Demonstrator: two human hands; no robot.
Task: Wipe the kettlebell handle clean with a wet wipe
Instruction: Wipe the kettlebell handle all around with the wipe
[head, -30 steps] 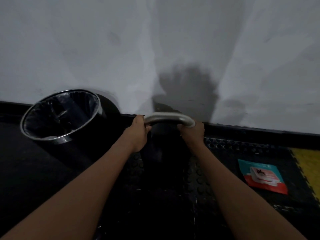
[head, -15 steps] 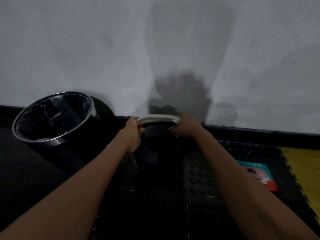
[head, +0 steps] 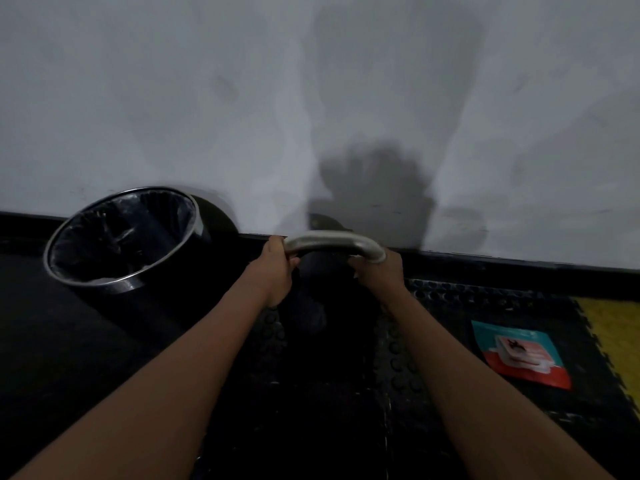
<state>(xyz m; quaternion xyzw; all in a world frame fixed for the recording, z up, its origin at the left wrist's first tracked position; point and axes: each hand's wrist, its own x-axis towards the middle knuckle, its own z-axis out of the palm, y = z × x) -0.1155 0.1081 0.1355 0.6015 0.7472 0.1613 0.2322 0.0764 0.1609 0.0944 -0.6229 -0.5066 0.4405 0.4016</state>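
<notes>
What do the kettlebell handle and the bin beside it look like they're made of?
Kettlebell handle: bare metal, probably brushed steel, grey with a soft sheen. Bin: dark body with a shiny, probably metal, rim and a crinkled black plastic liner; the body's material is too dark to tell.

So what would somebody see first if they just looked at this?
Probably the shiny kettlebell handle in the middle by the wall, with the left hand and right hand gripping its two ends. Next, the black bin on the left and the wet wipe pack lying on the mat on the right.
</notes>
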